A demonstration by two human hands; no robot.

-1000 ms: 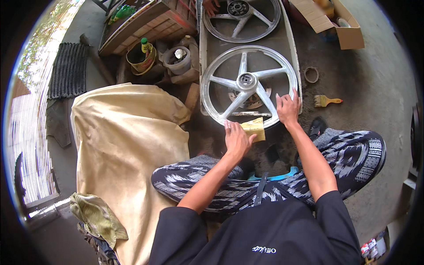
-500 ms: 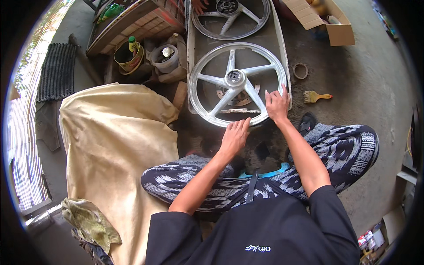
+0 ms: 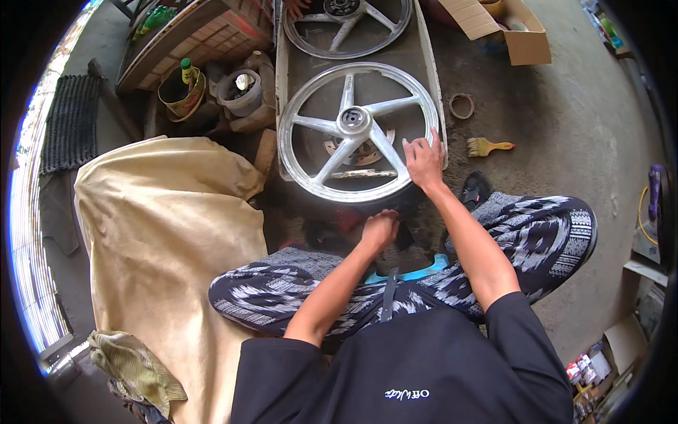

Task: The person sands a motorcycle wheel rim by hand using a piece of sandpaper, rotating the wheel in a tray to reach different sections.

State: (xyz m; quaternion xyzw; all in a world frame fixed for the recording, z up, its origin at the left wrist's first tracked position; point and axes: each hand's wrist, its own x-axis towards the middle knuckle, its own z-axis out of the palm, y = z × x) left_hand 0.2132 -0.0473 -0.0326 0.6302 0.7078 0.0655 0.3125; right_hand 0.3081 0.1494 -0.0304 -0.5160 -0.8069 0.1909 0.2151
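Observation:
A silvery spoked motorcycle wheel (image 3: 352,120) lies flat across a long shallow trough (image 3: 436,85) in front of me. My right hand (image 3: 425,164) grips its near right rim, fingers curled over the edge. My left hand (image 3: 381,227) is off the rim, just below its near edge, with the fingers curled in. What it holds, if anything, is hidden. Under the spokes a brake disc (image 3: 367,152) partly shows, with a pale bar beside it. Behind this wheel lies a second spoked wheel (image 3: 344,32), cut off by the upper border.
Another person's hand (image 3: 296,7) is beside the far wheel. Right of the trough lie a brush (image 3: 489,147), a ring (image 3: 461,107) and a cardboard box (image 3: 528,47). Buckets (image 3: 239,94) stand at the far left, and a tan cloth (image 3: 169,226) covers something on my left.
My left hand has come off the near rim and drawn back toward me, its fingers now curled. The right hand stays on the rim. The whole view has shifted slightly.

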